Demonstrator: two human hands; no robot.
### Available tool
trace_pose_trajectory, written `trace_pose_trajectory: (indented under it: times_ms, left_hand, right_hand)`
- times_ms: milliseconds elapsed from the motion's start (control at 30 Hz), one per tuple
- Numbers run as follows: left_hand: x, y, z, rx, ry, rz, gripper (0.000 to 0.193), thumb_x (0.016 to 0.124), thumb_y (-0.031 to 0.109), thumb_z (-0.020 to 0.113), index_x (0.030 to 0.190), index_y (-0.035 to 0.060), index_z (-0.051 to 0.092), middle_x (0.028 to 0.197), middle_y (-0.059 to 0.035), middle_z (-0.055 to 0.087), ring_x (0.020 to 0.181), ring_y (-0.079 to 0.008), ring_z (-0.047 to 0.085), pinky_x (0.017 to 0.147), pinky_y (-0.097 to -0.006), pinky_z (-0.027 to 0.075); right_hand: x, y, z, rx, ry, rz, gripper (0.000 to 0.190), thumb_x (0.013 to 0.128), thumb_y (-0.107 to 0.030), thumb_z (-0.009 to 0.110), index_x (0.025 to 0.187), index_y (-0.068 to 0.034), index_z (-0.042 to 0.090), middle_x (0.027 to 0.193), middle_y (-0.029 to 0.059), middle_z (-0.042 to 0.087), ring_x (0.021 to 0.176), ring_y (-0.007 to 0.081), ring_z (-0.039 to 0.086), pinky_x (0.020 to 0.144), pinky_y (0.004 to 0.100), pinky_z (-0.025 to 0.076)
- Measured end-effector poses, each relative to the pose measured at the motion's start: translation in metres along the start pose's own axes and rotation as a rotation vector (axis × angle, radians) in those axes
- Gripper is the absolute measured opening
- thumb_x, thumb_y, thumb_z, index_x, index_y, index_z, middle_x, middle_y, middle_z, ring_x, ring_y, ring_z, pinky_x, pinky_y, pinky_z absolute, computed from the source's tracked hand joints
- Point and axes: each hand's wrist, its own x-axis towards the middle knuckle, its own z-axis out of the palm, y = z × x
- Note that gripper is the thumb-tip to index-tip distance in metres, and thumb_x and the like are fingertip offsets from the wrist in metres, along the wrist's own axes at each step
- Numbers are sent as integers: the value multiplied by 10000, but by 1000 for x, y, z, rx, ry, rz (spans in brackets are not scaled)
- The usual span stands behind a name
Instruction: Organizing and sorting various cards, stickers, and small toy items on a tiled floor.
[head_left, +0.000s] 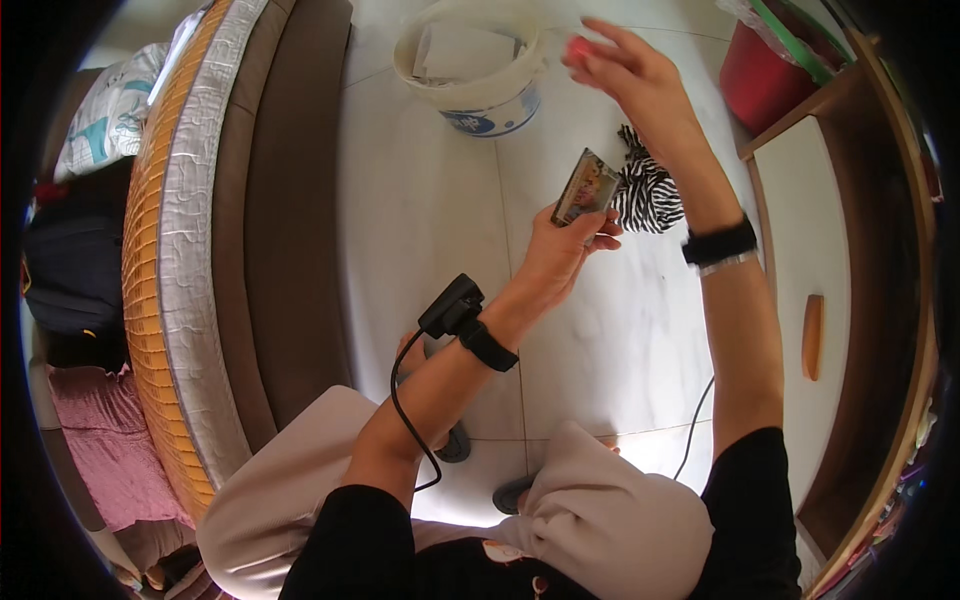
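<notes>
A thin, flat picture card or small case with a colourful printed face is held between the thumb and fingers of my left hand, above the tiled floor. My right hand is raised at the upper right, blurred, with a small red object at its fingertips; what it is cannot be told. Below and behind the right forearm lies a black-and-white striped cloth bundle, near the card's right edge. Both wrists wear black straps, and the left one carries a black device with a cable.
A whitish plastic bucket holding papers stands ahead. A red bin with a plastic liner is at the upper right. To the right runs a wooden cabinet with a white door. A bed with a quilted mattress borders the left.
</notes>
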Motion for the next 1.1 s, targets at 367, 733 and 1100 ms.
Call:
trace_pose_trajectory:
  times_ms: [367,733,1100]
  left_hand:
    - [8,-16,21,13,-133,-92,230,861,68,545,1055,-54,568,871,-129,624,697,-210,633,584,-314,531]
    - [16,-53,77,53,-343,-263,255,941,139,458,1104,-36,549,963,-141,630,741,-234,641,591,-329,513]
    - [8,-23,116,218,-467,-191,267,937,242,504,989,-12,571,769,-66,625,518,-109,568,414,-225,412]
  right_hand:
    - [-119,19,-59,-380,272,164,223,898,-143,564,1060,2,613,855,27,631,735,94,577,626,225,470]
    - [-204,-8,-110,-303,419,372,160,901,-98,549,956,36,617,718,25,583,600,72,524,542,211,436]
    - [-237,-77,-99,-446,574,284,187,918,-99,523,1017,51,574,791,62,605,641,98,562,564,226,456]
